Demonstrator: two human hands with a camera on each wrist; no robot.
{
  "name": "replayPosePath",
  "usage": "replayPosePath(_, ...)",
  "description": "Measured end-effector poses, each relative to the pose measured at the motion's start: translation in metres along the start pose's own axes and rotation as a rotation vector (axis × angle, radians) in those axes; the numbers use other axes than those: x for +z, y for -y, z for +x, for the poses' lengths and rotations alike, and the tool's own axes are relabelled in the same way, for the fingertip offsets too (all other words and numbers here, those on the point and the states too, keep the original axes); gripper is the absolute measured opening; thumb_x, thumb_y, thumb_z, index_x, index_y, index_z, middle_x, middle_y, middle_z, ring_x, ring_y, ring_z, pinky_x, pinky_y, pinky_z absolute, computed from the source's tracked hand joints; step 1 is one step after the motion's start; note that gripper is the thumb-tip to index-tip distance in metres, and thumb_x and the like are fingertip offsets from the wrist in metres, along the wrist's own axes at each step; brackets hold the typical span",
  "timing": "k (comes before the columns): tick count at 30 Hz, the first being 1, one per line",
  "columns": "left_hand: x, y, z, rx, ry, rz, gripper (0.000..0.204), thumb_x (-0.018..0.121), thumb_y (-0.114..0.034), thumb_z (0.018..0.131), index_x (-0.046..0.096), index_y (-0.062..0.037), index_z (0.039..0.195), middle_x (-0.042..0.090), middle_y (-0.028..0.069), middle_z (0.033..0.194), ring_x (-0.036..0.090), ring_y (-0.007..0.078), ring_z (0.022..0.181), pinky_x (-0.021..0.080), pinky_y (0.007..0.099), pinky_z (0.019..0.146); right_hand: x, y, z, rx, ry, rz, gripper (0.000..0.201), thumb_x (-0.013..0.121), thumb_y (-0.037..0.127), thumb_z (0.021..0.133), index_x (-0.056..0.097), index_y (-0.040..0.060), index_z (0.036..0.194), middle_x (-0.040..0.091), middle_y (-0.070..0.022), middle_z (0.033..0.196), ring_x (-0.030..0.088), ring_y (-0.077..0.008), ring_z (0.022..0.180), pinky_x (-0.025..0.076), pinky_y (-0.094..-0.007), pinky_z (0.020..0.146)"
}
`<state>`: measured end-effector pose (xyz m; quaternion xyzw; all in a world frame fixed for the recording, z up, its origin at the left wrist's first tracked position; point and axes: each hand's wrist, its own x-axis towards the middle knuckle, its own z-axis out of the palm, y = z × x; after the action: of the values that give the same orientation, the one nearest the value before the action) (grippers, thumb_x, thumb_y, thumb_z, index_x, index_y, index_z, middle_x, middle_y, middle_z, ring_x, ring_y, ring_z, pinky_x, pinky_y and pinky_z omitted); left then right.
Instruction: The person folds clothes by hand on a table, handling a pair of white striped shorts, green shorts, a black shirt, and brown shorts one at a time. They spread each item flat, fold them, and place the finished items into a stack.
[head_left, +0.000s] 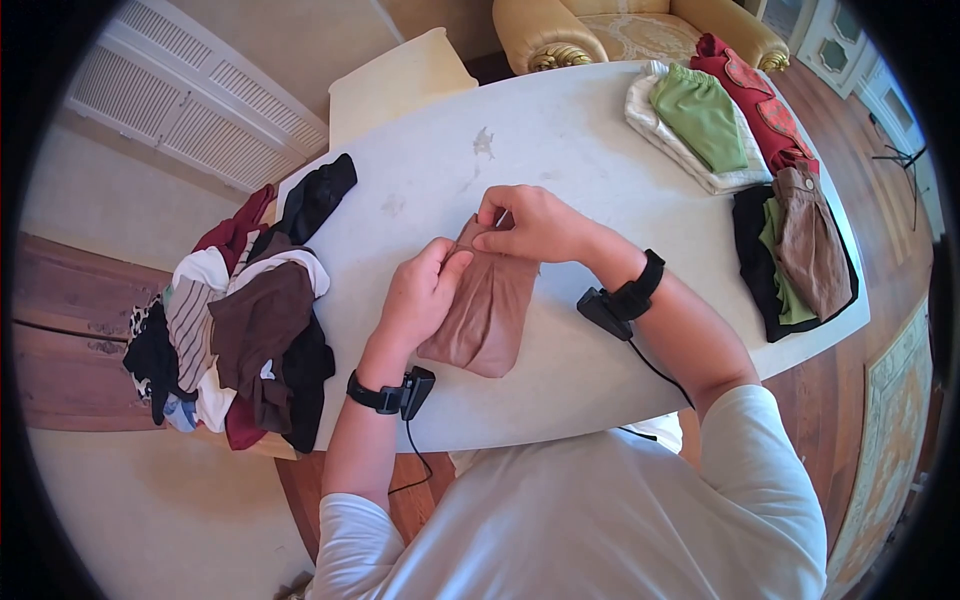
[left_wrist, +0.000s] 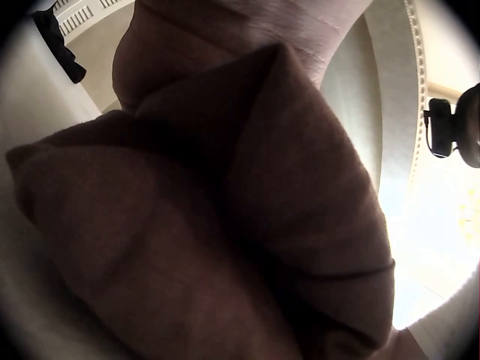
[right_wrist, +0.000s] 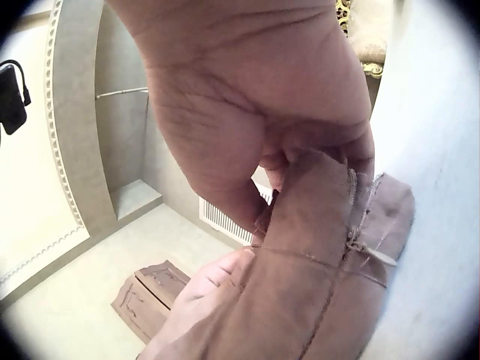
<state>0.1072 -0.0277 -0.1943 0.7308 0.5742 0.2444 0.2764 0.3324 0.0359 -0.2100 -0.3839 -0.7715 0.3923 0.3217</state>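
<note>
A folded brown garment [head_left: 485, 325] with stitched seams is raised at the middle of the white table [head_left: 400, 190]. My left hand [head_left: 412, 290] grips its left side, thumb on top. At the upper edge, my right hand [head_left: 545, 222] pinches the cloth between thumb and fingers. In the right wrist view a seam and a small whitish strip show on the garment [right_wrist: 292, 277], with the right fingers curled over its top. Thick, dark folds of the same cloth [left_wrist: 150, 247] fill the left wrist view and hide most of the left fingers.
A loose heap of mixed clothes [head_left: 260, 330] lies at the table's left edge. Folded clothes stand at the right: green shorts [head_left: 700, 115] on white cloth, a red garment [head_left: 755, 100], and brown bottoms [head_left: 812, 240] over green and black cloth. An armchair [head_left: 630, 30] stands beyond.
</note>
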Motion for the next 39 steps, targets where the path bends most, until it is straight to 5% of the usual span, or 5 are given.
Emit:
replayPosePath(9,0.001,0.004,0.000,-0.004,0.001,0.014,0.033,0.061,-0.029,0.107,0.061,0.0023,0.097,0.064,0.0268,0.082,0.062,0.0429,0.073,0.050,0.0445,0.068,0.001,0.003,-0.001,-0.040,-0.063,0.065,0.020,0.080,0.015,0.089,0.064,0.0029,0.092,0.070,-0.0066,0.086,0.063,-0.0167,0.076,0.053,-0.0335,0.071)
replayPosePath(15,-0.001,0.007,-0.001,-0.002,0.015,0.039,0.030,0.058,-0.026,0.109,0.062,0.0026,0.101,0.065,0.0230,0.082,0.060,0.0280,0.070,0.051,0.0386,0.069,0.011,0.002,0.000,0.061,-0.110,0.146,0.027,0.081,0.020,0.093,0.063,0.0004,0.091,0.071,-0.0081,0.086,0.063,-0.0156,0.076,0.053,-0.0342,0.068)
replayPosePath(24,0.002,0.007,-0.004,-0.001,0.008,-0.024,0.028,0.058,-0.024,0.109,0.061,0.0021,0.102,0.063,0.0213,0.083,0.057,0.0235,0.072,0.050,0.0369,0.071,0.014,0.002,-0.002,0.093,0.022,-0.124,0.055,0.064,0.051,0.102,0.073,-0.0026,0.096,0.073,-0.0272,0.087,0.071,-0.0443,0.083,0.057,-0.0474,0.076)
replayPosePath(27,0.005,0.005,-0.007,0.013,-0.019,-0.042,0.029,0.057,-0.027,0.109,0.059,0.0015,0.102,0.064,0.0267,0.084,0.060,0.0437,0.073,0.050,0.0443,0.069,0.016,-0.001,-0.002,0.001,-0.023,-0.125,0.051,0.064,0.047,0.103,0.072,-0.0032,0.097,0.072,-0.0290,0.089,0.069,-0.0470,0.084,0.056,-0.0484,0.076)
replayPosePath(39,-0.002,0.015,0.012,0.126,-0.327,-0.431,0.033,0.052,-0.029,0.114,0.062,-0.0017,0.098,0.062,0.0010,0.085,0.051,0.0085,0.081,0.048,0.0283,0.076,0.012,0.012,0.004,0.395,-0.119,1.031,0.086,0.081,0.052,0.093,0.050,-0.0132,0.140,0.063,-0.0175,0.124,0.063,-0.0204,0.111,0.054,-0.0380,0.093)
